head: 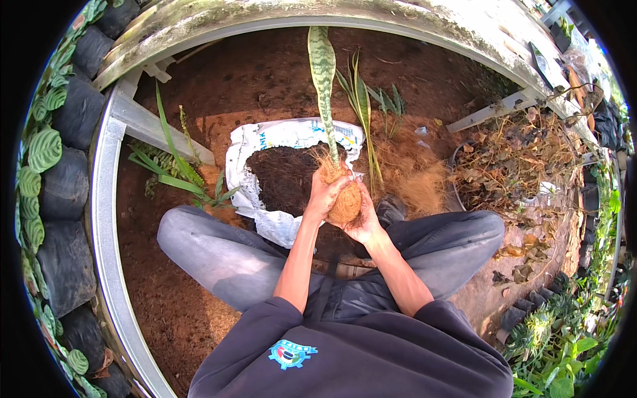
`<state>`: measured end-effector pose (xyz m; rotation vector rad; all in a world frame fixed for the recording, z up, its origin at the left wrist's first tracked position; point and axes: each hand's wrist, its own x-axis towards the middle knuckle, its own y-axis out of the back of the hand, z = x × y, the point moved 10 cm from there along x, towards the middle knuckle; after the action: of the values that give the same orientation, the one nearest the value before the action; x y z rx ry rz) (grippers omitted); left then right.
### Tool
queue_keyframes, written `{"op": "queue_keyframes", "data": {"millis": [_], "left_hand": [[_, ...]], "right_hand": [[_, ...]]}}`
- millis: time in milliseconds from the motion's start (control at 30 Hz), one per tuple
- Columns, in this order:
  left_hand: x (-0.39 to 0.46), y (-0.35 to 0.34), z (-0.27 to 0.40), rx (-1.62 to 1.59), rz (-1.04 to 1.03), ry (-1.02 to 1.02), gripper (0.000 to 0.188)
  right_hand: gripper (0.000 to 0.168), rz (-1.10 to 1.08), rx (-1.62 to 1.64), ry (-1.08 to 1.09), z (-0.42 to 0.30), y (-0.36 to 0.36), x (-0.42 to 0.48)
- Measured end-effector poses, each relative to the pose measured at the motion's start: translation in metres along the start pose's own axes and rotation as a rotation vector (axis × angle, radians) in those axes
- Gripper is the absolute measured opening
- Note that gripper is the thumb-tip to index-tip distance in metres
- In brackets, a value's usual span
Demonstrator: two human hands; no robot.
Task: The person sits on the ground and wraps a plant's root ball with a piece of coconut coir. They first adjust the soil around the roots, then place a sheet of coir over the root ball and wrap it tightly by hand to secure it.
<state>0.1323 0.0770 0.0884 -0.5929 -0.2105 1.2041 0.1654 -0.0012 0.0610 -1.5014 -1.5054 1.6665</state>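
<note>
Both of my hands grip a ball of brown coconut fibre (345, 205) wrapped around the base of a snake plant leaf (323, 64). My left hand (324, 195) closes on its left side and my right hand (367, 211) on its right. The tall mottled leaf points away from me. Under and left of my hands lies an opened white plastic sack (244, 186) with printing on it, holding dark potting soil (283, 179). Any roots inside the fibre are hidden.
Loose coconut fibre (423, 186) lies right of the sack, beside yellow-edged snake plant leaves (362, 99). Cut green leaves (171, 171) lie left. A tub of dried leaves (507, 159) stands right. A metal bench frame (112, 199) and weathered boards (348, 12) border the space.
</note>
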Motion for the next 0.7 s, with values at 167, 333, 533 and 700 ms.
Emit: {"op": "queue_keyframes", "data": {"millis": [167,333,533,700], "left_hand": [[0.001,-0.004,0.002,0.083,0.082,-0.047,0.022],[-0.006,-0.003,-0.002,0.213,0.333,-0.117,0.021],[-0.008,-0.003,0.005,0.4,0.376,-0.081,0.025],[-0.002,0.012,0.005,0.298,0.32,0.045,0.019]], "right_hand": [[0.051,0.226,-0.074,0.263,-0.023,0.033,0.005],[0.036,0.542,-0.386,0.745,-0.057,0.045,-0.019],[0.049,0.537,-0.7,0.897,-0.065,0.029,-0.032],[0.058,0.757,-1.411,1.404,-0.074,-0.041,-0.078]]}}
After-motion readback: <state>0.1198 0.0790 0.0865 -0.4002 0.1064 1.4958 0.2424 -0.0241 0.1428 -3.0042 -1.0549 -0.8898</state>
